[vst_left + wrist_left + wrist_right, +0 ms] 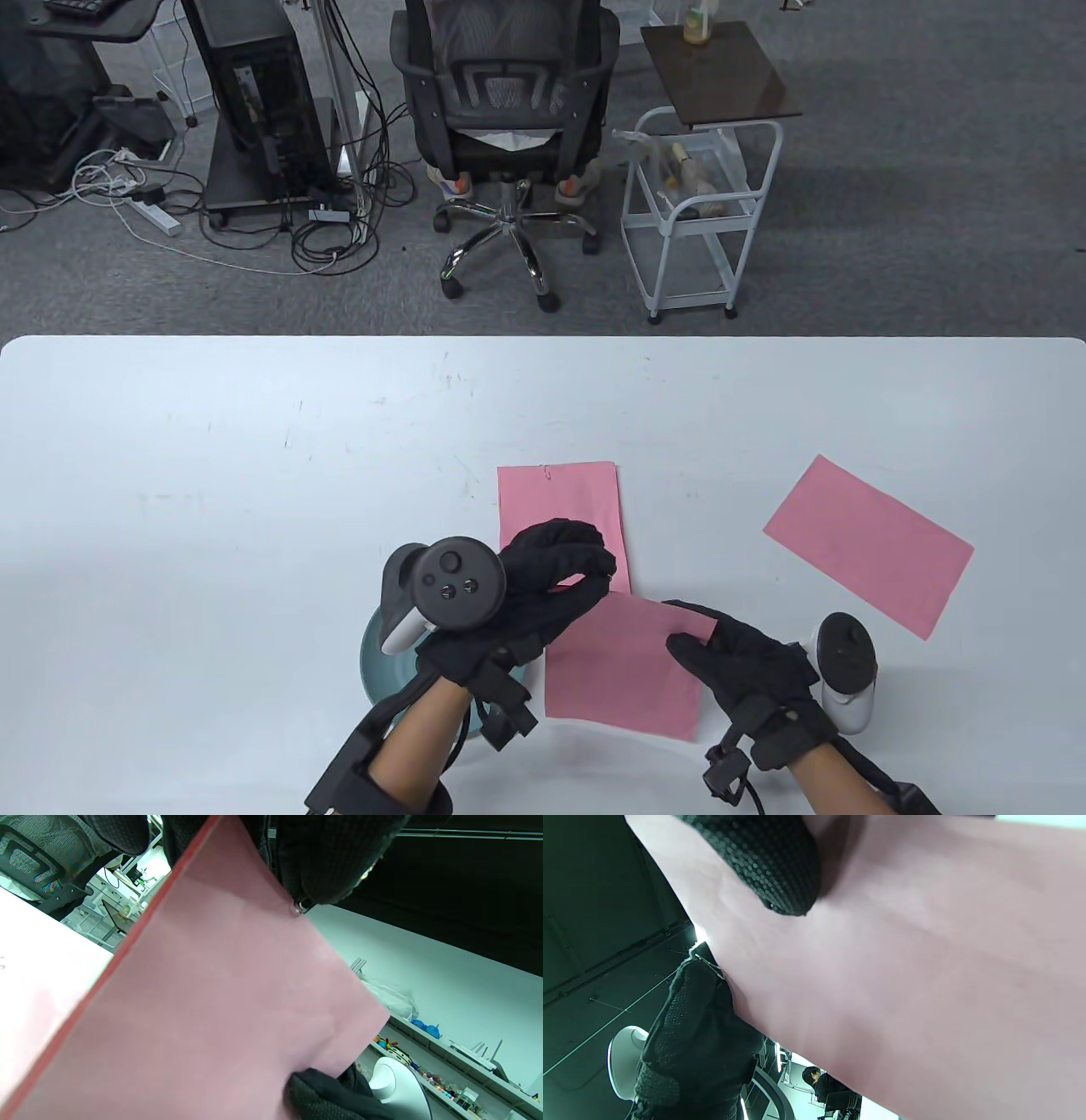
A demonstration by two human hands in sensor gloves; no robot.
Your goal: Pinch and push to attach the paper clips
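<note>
A pink sheet of paper (624, 666) is held up off the table between both hands. My left hand (560, 560) pinches a small metal paper clip (607, 577) at the sheet's top left corner. The clip shows at the paper's edge in the left wrist view (299, 907) and in the right wrist view (709, 964). My right hand (721, 649) grips the sheet's right edge, thumb on top; its fingertip (772, 861) presses the paper (925, 963). The same sheet (212, 1005) fills the left wrist view.
A second pink sheet (564, 514) lies flat on the white table (212, 475) behind my left hand; it carries a small clip at its top edge. A third pink sheet (867, 543) lies to the right. A teal bowl (382, 671) sits under my left wrist.
</note>
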